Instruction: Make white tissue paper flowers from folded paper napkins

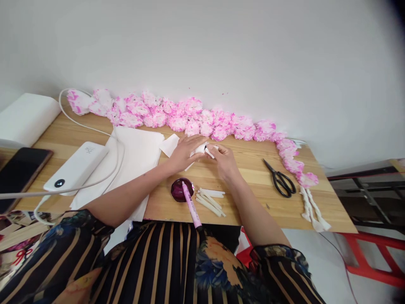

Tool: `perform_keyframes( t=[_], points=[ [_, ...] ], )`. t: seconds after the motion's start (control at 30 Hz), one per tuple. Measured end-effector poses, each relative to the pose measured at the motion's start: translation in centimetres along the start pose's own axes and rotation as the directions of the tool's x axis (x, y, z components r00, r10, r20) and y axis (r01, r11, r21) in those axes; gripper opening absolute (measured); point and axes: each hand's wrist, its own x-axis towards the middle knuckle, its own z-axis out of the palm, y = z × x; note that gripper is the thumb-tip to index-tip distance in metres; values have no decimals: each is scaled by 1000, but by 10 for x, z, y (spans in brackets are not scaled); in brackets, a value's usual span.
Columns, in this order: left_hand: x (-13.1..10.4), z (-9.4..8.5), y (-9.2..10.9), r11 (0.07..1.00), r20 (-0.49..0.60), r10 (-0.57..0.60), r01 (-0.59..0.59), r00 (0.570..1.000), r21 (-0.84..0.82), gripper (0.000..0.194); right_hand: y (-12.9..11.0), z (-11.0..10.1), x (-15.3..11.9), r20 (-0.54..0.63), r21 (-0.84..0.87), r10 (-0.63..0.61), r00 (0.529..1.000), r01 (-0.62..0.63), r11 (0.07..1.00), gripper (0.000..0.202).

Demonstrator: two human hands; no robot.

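Between my two hands is a small piece of white paper [200, 149] with a dark spot at its right end. My left hand [187, 151] grips it from the left, fingers curved over the top. From the right, my right hand [224, 158] pinches its end between thumb and fingertips. Just below lie a purple round dish [177, 191] and a pink marker [191, 204] leaning across it. Several thin white sticks [210, 201] rest beside the dish. Left of my hands is a stack of white paper sheets [136, 145], with a loose white piece [170, 145] near its corner.
Pink-and-white paper flowers [190, 114] line the table's back edge by the wall. Black scissors [280, 178] lie at right. On the left are a white power bank [77, 166] with cables, a dark phone [23, 173] and a white box [28, 120]. A red stool [373, 257] stands at lower right.
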Motion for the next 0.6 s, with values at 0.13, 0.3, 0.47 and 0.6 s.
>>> perform_keyframes(
  t=[0.13, 0.3, 0.47, 0.6],
  points=[
    [-1, 11, 3, 994, -9, 28, -28, 1000, -102, 59, -1, 2, 1, 96, 215, 118, 988, -136, 967, 45],
    [-3, 21, 9, 966, -18, 30, -34, 999, -256, 77, 0, 1, 3, 149, 369, 232, 961, -271, 889, 39],
    [2, -11, 2, 861, -37, 10, -27, 999, -509, 73, -3, 0, 4, 166, 427, 253, 953, -301, 853, 28],
    [4, -26, -3, 803, -2, -13, 9, 1000, -595, 56, -1, -1, 7, 190, 484, 283, 940, -340, 806, 27]
  ],
)
